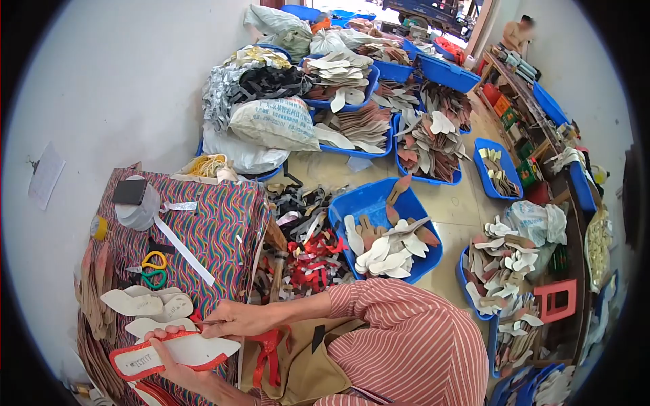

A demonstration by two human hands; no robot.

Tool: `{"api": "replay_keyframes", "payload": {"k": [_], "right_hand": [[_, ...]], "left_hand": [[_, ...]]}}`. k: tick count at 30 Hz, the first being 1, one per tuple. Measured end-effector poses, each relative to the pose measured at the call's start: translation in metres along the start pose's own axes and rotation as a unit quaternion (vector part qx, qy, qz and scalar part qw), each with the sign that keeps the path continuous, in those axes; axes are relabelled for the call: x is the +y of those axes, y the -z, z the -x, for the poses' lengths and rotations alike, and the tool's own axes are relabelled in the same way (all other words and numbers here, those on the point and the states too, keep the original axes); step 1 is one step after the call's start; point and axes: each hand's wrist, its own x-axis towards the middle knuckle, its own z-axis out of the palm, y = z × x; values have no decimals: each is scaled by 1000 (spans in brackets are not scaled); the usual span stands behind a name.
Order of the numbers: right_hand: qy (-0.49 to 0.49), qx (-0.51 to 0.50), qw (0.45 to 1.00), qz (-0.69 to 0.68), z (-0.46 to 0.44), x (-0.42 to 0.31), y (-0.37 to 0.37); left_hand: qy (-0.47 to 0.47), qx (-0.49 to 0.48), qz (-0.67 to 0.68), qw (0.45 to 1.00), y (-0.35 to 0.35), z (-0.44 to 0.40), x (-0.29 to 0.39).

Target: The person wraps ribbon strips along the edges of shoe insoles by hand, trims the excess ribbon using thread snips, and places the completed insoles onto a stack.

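I clasp the red-edged insole (196, 348) in my left hand (179, 373), eight o'clock from my right hand (231, 318), its fingers bunched, grip unclear.

Over the tabletop (220, 210), the left hand (180, 375) hides part of the insole (193, 348), whose print (142, 361) is too small to read; that arm's sleeve (263, 397) is cut off by the bottom edge. What the right hand (229, 318) pinches is hidden by its own fingers. A dark block (130, 191) covers part of the white roll (140, 215) on the tabletop. Beyond the tabletop, lettering on the sack (274, 125) is illegible, the vehicle (433, 10) is cut off by the top edge, and a person's (514, 35) head is blurred.
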Motion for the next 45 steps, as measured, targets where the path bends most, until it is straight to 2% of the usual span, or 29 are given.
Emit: {"api": "replay_keyframes", "payload": {"k": [2,6,7,11,17,21,26,31,37,41,43,45], "right_hand": [[-5,0,1000,-3,-5,2,0],[114,12,983,142,-16,14,5],[115,9,983,143,-20,12,7],[111,18,989,97,-34,3,12],[114,4,990,82,-41,1,2],[123,-4,988,94,-43,13,-4],[100,13,982,159,-39,28,-9],[-4,-55,997,45,-25,18,-5],[6,-74,996,45,-21,15,1],[3,-113,990,88,-23,7,13],[-32,-134,985,100,-24,11,22],[-32,-112,980,164,-30,10,35]], "left_hand": [[-11,8,-10,1000,2,-3,0],[-14,-47,-12,999,14,-11,-5],[-15,-45,-11,999,13,-10,-5],[45,-155,107,981,9,0,-3],[87,-218,154,960,48,-6,-31],[107,-108,51,987,62,0,-36],[109,-12,54,993,52,0,-33],[104,-61,134,984,55,-10,-22],[78,-11,148,986,59,-18,-18],[83,9,149,985,51,-16,-17],[81,41,150,984,46,-12,-14],[67,81,110,988,40,-12,-9]]}}
